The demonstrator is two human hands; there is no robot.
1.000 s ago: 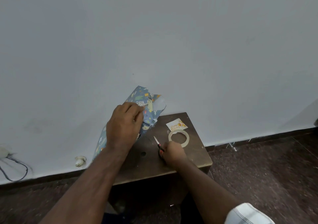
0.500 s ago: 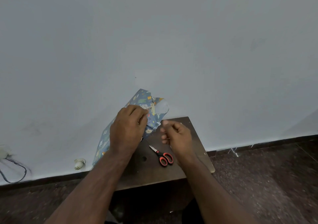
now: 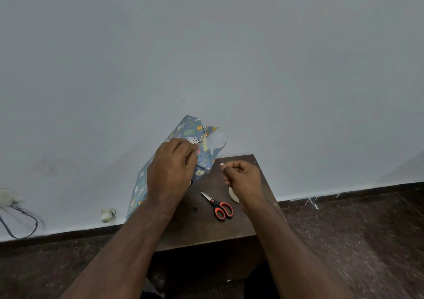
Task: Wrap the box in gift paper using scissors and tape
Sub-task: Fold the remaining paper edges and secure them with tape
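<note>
**Small tabletop against a bare wall: tape piece ready for the fold**

A dark wooden tabletop (image 3: 220, 232) stands against a plain pale wall. The right hand (image 3: 243, 179) has a narrow grip: fingertips pinch a small piece of tape (image 3: 222, 164), held up just beside the parcel. The left hand (image 3: 172, 170) presses down on the gift-wrapped box (image 3: 197, 138), fingers curled over the folded paper to hold the seam; how firmly it grips I cannot tell. The box sits at the tabletop's far left corner, leaning toward the wall, its end flaps loose. The red-handled scissors (image 3: 219, 207) lie closed near the middle, apart from both hands. The tape roll (image 3: 233, 195) is mostly hidden under the right wrist.

The step in hand looks like taping the seam. It would go best with the fold kept tight, the tape laid across the paper edge and then smoothed flat.

The box overhangs the left edge, so pressure should go downward, not sideways. Open room lies between the hands.
</note>
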